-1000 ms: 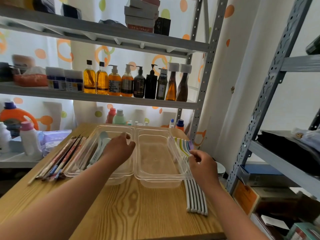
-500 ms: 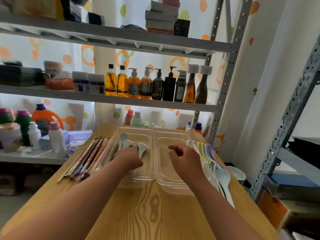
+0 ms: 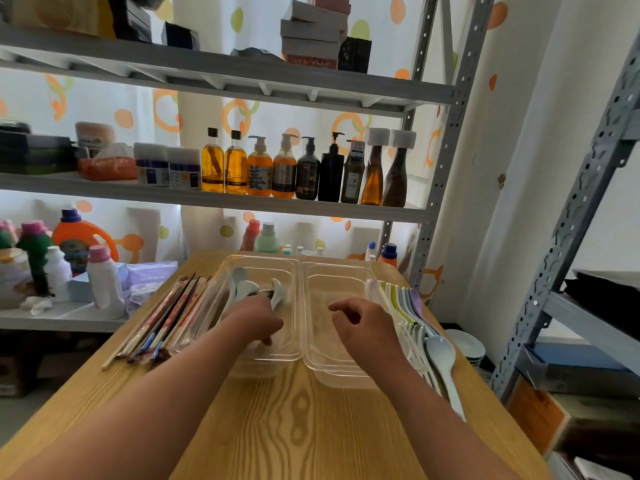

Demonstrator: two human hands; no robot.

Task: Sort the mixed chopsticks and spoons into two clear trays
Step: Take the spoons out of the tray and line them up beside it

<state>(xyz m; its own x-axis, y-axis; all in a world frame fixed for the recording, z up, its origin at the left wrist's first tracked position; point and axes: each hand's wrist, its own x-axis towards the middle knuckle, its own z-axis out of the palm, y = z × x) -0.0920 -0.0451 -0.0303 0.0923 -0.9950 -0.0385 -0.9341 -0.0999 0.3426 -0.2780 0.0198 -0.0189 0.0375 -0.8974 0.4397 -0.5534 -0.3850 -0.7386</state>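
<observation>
The pale spoons (image 3: 242, 287) lay in the left tray (image 3: 221, 292), at its far end. The left hand (image 3: 256, 318) was down in that tray with its fingers curled, right by one spoon (image 3: 277, 289). I cannot tell if it was holding that spoon. The right tray (image 3: 332, 370) sat touching the left one. The right hand (image 3: 363, 323) was over it, fingers curled in, with nothing to see in them. The chopsticks (image 3: 162, 317) lay in a bunch on the desk (image 3: 294, 427), just left of the left tray. A row of coloured spoons (image 3: 398, 297) lay just right of the right tray. Bottles (image 3: 284, 168) stood on a shelf behind.
</observation>
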